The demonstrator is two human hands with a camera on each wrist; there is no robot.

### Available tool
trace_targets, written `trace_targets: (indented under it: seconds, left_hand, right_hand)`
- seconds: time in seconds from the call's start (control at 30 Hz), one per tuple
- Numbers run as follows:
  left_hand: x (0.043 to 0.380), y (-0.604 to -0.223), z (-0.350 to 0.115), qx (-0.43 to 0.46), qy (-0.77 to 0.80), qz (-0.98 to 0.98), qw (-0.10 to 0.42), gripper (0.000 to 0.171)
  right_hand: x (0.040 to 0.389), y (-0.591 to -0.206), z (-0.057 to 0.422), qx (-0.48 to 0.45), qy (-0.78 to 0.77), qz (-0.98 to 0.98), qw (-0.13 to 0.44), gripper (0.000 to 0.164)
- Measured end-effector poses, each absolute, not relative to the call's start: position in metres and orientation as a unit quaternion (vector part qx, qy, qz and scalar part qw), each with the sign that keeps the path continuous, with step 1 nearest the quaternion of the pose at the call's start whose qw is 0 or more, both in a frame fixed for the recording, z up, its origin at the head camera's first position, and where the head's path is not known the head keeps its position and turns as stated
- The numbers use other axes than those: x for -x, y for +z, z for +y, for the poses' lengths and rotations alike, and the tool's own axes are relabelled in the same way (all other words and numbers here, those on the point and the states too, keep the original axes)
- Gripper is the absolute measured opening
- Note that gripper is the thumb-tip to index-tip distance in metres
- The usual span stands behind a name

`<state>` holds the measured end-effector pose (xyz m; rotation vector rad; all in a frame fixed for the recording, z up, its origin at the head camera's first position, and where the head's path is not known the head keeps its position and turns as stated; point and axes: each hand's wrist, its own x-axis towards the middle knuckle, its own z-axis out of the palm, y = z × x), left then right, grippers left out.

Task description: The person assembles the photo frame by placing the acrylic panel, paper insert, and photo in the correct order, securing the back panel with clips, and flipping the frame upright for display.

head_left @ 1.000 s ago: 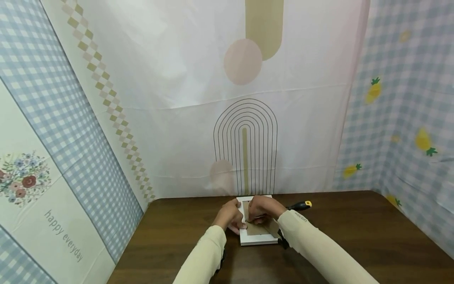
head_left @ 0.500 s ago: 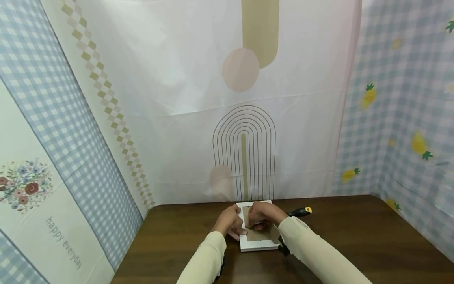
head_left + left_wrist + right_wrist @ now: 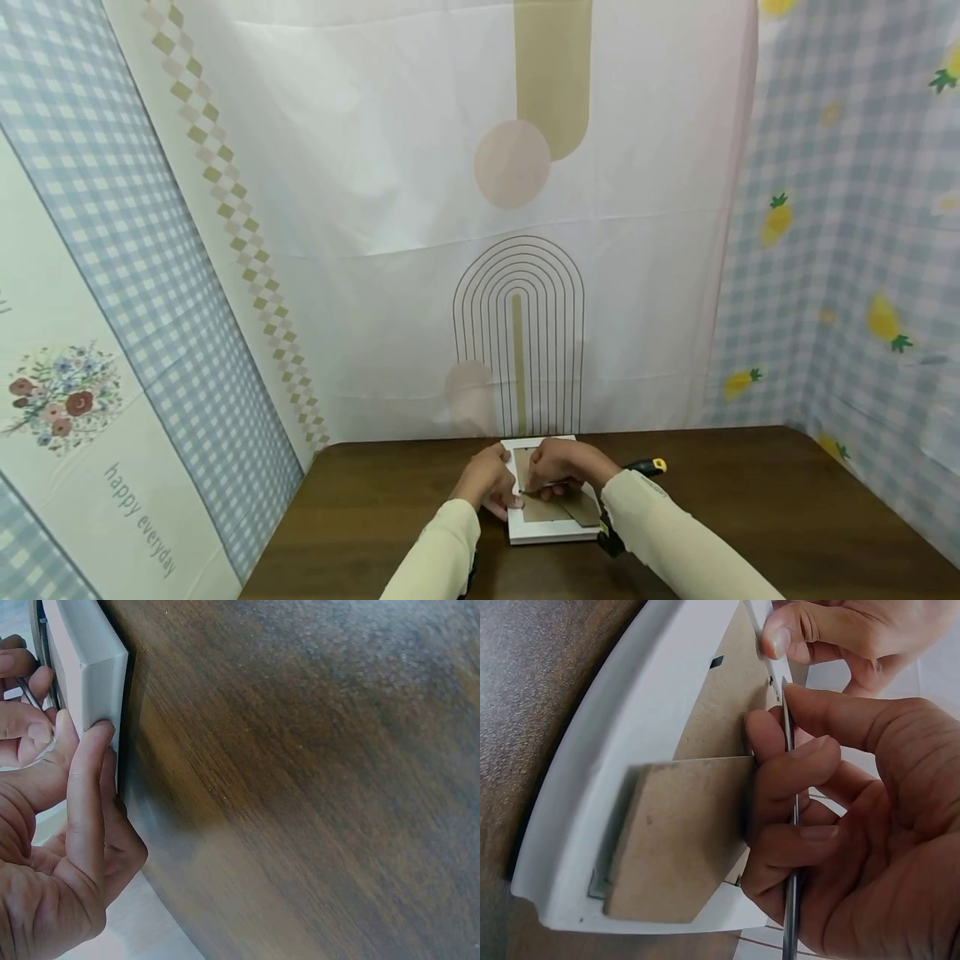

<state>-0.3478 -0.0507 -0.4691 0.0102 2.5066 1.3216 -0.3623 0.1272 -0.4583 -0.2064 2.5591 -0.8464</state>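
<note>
A white picture frame [image 3: 546,533] lies face down on the table, its brown backing board [image 3: 716,705] and folded stand [image 3: 682,840] showing. My left hand [image 3: 486,482] grips the frame's left side, thumb over the back and fingers along the outer edge [image 3: 97,682]. In my right hand [image 3: 564,467] is a screwdriver, pinched by its thin metal shaft [image 3: 790,919]. Its black and yellow handle [image 3: 647,467] sticks out to the right behind the wrist. The tip is right at a small dark tab [image 3: 772,684] on the board's left edge, close to the left thumb.
The dark wood table [image 3: 375,517] extends to both sides of the frame. A printed white cloth [image 3: 375,333] hangs right behind the table's back edge. Checked cloth [image 3: 862,250] hangs at the right, with more on the left.
The head view has tilted up, so the table sits lower in it. The left hand keeps its hold; the right has shifted slightly with the screwdriver, showing more of its shaft and the stand.
</note>
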Motion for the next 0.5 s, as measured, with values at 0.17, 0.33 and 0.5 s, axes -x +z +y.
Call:
trace_targets:
  seconds: [0.17,0.33,0.5]
  left_hand:
    - [0.347,-0.471,-0.051,-0.006,0.459,0.874,0.156,0.077]
    - [0.348,-0.47,-0.051,-0.007,0.452,0.878,0.157,0.078]
    - [0.347,-0.47,-0.051,-0.012,0.446,0.881,0.157,0.078]
  right_hand:
    - [0.358,-0.458,0.132,0.08,-0.317,0.92,0.215,0.021]
    - [0.353,-0.456,0.136,0.085,-0.321,0.92,0.209,0.019]
    - [0.349,-0.453,0.139,0.082,-0.33,0.919,0.202,0.019]
